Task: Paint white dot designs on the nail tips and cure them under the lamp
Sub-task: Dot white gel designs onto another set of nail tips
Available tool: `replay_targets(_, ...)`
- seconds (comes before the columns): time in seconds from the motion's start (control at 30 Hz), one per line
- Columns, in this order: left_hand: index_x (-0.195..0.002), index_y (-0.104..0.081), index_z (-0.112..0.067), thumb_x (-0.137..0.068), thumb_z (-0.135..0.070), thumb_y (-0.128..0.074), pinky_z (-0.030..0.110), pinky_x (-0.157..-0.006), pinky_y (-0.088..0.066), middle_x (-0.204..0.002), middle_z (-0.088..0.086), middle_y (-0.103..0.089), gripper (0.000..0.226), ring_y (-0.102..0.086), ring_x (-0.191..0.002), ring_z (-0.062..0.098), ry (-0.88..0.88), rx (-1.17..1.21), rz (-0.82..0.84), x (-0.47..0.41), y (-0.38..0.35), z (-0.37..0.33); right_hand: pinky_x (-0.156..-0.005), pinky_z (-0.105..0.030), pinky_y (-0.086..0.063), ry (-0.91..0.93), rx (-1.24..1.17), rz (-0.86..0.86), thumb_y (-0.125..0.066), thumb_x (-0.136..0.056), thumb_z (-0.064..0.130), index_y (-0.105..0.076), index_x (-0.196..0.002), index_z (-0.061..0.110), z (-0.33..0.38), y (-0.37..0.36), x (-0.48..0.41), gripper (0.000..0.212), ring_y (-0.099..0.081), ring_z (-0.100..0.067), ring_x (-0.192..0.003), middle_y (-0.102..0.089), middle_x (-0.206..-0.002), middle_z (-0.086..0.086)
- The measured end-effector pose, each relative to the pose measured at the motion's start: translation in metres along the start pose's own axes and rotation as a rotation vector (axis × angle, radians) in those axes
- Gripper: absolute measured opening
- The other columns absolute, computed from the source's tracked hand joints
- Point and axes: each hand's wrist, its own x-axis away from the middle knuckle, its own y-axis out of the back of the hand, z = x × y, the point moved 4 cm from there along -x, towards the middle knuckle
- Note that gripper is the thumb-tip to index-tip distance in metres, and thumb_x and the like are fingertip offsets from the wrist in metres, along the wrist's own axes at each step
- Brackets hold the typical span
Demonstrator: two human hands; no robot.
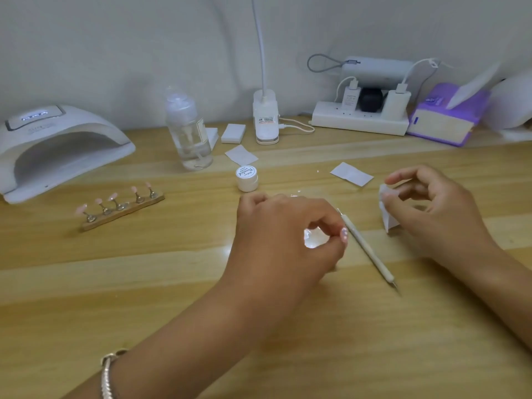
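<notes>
My left hand [285,228] hovers over the middle of the table with its fingers curled; thumb and forefinger pinch something small and shiny that I cannot make out. My right hand [431,208] pinches a crumpled white wipe [387,214]. Between the hands a white dotting pen [370,249] lies on the wooden table [144,283]. A small closed white gel jar [247,177] stands behind my left hand. Several pink nail tips sit on a wooden stand [121,207] at the left. The white curing lamp [54,148] stands at the far left, display lit.
A clear pump bottle [188,131], white blocks [233,133], a desk lamp base [266,119], a power strip with chargers [362,116] and a purple tissue pack [446,116] line the back. Two flat white wipes [351,174] lie on the table.
</notes>
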Motion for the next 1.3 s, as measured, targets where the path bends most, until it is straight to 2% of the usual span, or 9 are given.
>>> replay_targets(0.07, -0.075, -0.070, -0.033, -0.081, -0.038, -0.075, 0.009, -0.098, -0.010, -0.073, -0.026, -0.062, 0.009, -0.051, -0.094, -0.005, -0.006, -0.114, 0.045, -0.004, -0.004, -0.002, -0.058, -0.009, -0.040, 0.005, 0.008, -0.001, -0.068, -0.091, 0.026, -0.064, -0.095, 0.028, -0.001, 0.000, -0.001, 0.006, -0.058, 0.003, -0.068, -0.068, -0.077, 0.005)
replay_targets(0.27, -0.082, -0.069, -0.042, -0.082, -0.052, -0.066, 0.023, -0.093, -0.011, -0.102, -0.022, -0.059, 0.011, -0.041, -0.101, 0.000, 0.014, -0.378, 0.192, -0.009, -0.014, 0.002, -0.054, -0.005, -0.038, 0.022, 0.010, 0.009, -0.068, -0.091, 0.023, -0.064, -0.096, 0.027, 0.001, -0.001, 0.001, 0.008, -0.056, 0.004, -0.062, -0.066, -0.077, 0.005)
replay_targets(0.43, -0.087, -0.069, -0.042, -0.083, -0.054, -0.064, 0.024, -0.092, -0.012, -0.105, -0.023, -0.056, 0.014, -0.040, -0.104, 0.001, 0.020, -0.420, 0.195, -0.010, -0.014, 0.005, -0.051, -0.006, -0.037, 0.031, 0.005, 0.013, -0.068, -0.092, 0.023, -0.064, -0.098, 0.025, 0.003, -0.002, 0.001, 0.007, -0.053, 0.001, -0.047, -0.066, -0.078, 0.004)
replay_targets(0.6, -0.085, -0.065, -0.041, -0.087, -0.052, -0.061, 0.023, -0.091, -0.012, -0.105, -0.023, -0.054, 0.012, -0.032, -0.098, 0.002, 0.012, -0.429, 0.193, -0.009, -0.014, 0.008, -0.055, -0.009, -0.043, 0.026, -0.014, 0.019, -0.067, -0.092, 0.027, -0.063, -0.094, 0.032, 0.002, -0.003, 0.002, 0.008, -0.061, -0.003, -0.052, -0.066, -0.079, 0.005)
replay_targets(0.77, -0.083, -0.061, -0.043, -0.087, -0.052, -0.060, 0.022, -0.088, -0.011, -0.104, -0.022, -0.053, 0.010, -0.037, -0.101, 0.003, 0.001, -0.445, 0.180, -0.008, -0.012, 0.010, -0.057, -0.020, -0.048, 0.025, -0.035, 0.020, -0.067, -0.092, 0.026, -0.062, -0.093, 0.033, 0.002, -0.004, 0.003, 0.009, -0.062, -0.005, -0.047, -0.066, -0.078, 0.006)
replay_targets(0.97, -0.090, -0.065, -0.040, -0.086, -0.052, -0.060, 0.021, -0.085, -0.009, -0.102, -0.024, -0.050, 0.014, -0.030, -0.099, 0.002, -0.031, -0.481, 0.166, -0.006, -0.012, 0.012, -0.051, -0.011, -0.044, 0.035, -0.037, 0.020, -0.067, -0.092, 0.024, -0.062, -0.093, 0.030, 0.004, -0.004, 0.004, 0.008, -0.059, -0.003, -0.042, -0.065, -0.077, 0.007)
replay_targets(1.1, -0.119, -0.056, -0.046, -0.083, -0.062, -0.054, 0.020, -0.089, -0.005, -0.112, -0.027, -0.037, 0.040, -0.025, -0.112, 0.003, -0.061, -0.573, 0.211, -0.003, -0.010, 0.014, -0.051, -0.017, -0.045, 0.030, -0.042, 0.026, -0.067, -0.092, 0.025, -0.062, -0.092, 0.032, 0.004, -0.004, 0.004, 0.009, -0.061, -0.011, -0.043, -0.065, -0.079, 0.014)
replay_targets(1.17, -0.131, -0.045, -0.048, -0.077, -0.069, -0.053, 0.020, -0.087, -0.004, -0.120, -0.028, -0.033, 0.059, -0.018, -0.115, 0.003, -0.073, -0.607, 0.252, 0.001, -0.006, 0.017, -0.050, -0.013, -0.043, 0.037, -0.042, 0.024, -0.067, -0.092, 0.026, -0.062, -0.094, 0.032, 0.003, -0.004, 0.004, 0.008, -0.058, -0.006, -0.041, -0.065, -0.081, 0.017)
replay_targets(1.3, -0.132, -0.035, -0.056, -0.062, -0.080, -0.047, 0.016, -0.084, -0.006, -0.114, -0.033, -0.029, 0.075, -0.016, -0.107, -0.003, -0.051, -0.564, 0.245, 0.008, 0.018, 0.029, -0.053, -0.006, -0.040, 0.051, -0.036, 0.015, -0.067, -0.092, 0.025, -0.063, -0.097, 0.030, 0.004, -0.004, 0.004, 0.008, -0.056, 0.003, -0.050, -0.066, -0.077, 0.015)
